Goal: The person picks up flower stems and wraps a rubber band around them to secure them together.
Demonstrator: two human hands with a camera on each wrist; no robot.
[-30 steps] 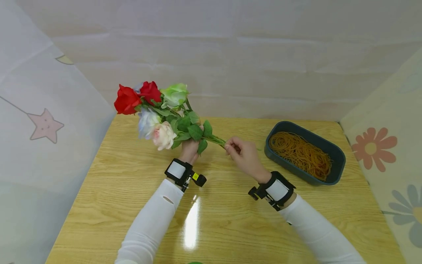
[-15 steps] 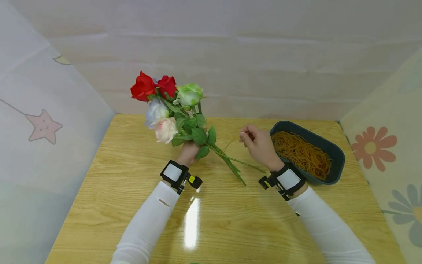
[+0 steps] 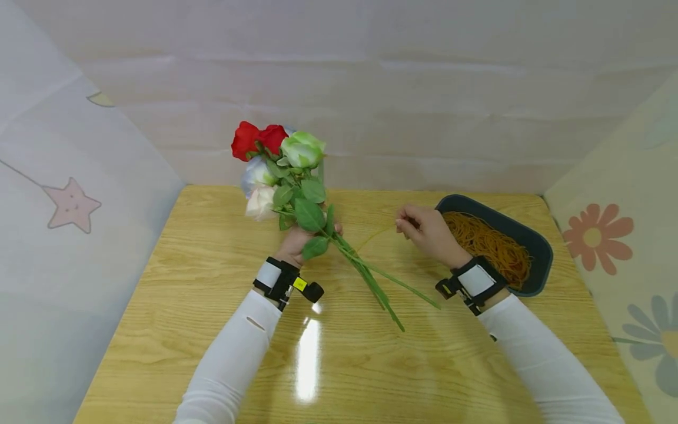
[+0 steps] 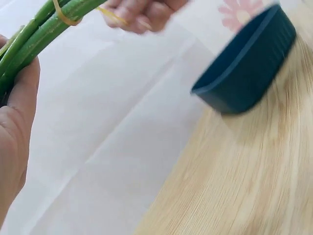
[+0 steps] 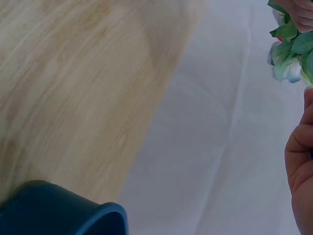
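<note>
My left hand (image 3: pixel 303 238) grips a bunch of artificial roses (image 3: pixel 275 162), red, green, white and pink, by the green stems (image 3: pixel 371 277). The stem ends point to the front right, above the table. My right hand (image 3: pixel 406 222) pinches a thin yellow rubber band (image 3: pixel 373 234) stretched out from the stems. In the left wrist view the rubber band (image 4: pixel 66 18) loops round the stems (image 4: pixel 39 34) and runs to the right hand's fingers (image 4: pixel 139 12); the left hand (image 4: pixel 14 122) holds the stems at the left edge.
A dark blue bin (image 3: pixel 540 250) full of rubber bands (image 3: pixel 489 241) stands at the right rear of the wooden table (image 3: pixel 339 365), just behind my right wrist. Pale fabric walls close in the back and both sides.
The bouquet has swung so its flowers point away and its stems toward the front right. My right hand has moved right from the stems toward the bin, drawing the rubber band out.
</note>
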